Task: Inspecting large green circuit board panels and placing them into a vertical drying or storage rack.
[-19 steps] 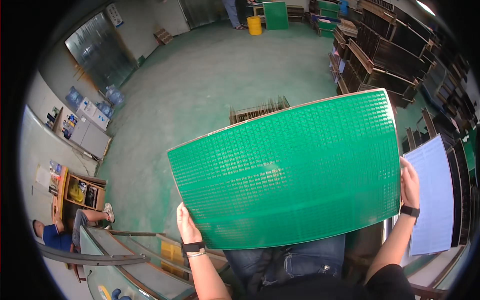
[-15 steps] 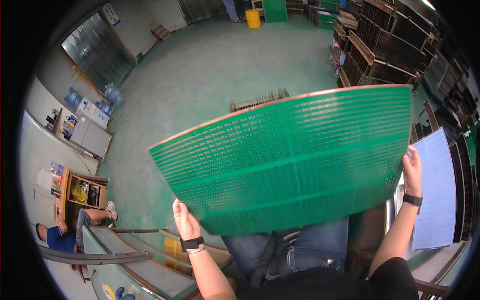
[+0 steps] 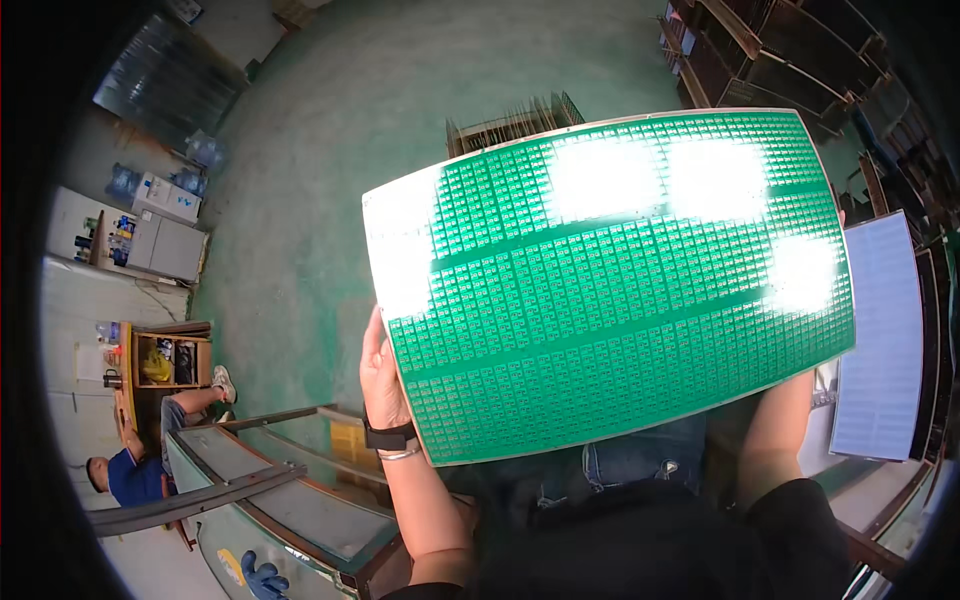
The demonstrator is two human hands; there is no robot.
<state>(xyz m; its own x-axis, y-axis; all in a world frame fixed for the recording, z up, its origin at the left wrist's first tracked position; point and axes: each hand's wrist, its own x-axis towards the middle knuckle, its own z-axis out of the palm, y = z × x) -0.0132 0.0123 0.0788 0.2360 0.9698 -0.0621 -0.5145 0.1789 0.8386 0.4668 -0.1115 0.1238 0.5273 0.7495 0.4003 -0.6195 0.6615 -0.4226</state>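
Observation:
A large green printed circuit board panel (image 3: 580, 290), covered with rows of small repeated units, is held up in front of me, tilted. Bright glare whitens several patches of its face. My left hand (image 3: 385, 380) grips its left edge, fingers closed and partly behind it. The panel hides most of my right hand; only a bit of it (image 3: 843, 217) shows at the right edge, with the forearm coming up behind the lower right corner.
Beyond the panel stands a rack with upright pins (image 3: 515, 127). A pale blue sheet (image 3: 875, 340) is at the right, below dark stacked racks (image 3: 780, 50). A framed glass-topped table (image 3: 300, 490) stands at the lower left, near a seated person (image 3: 140, 480).
The panel has turned and tilted, so its face now catches strong glare. Its left edge has shifted right, and my right hand has gone mostly behind it.

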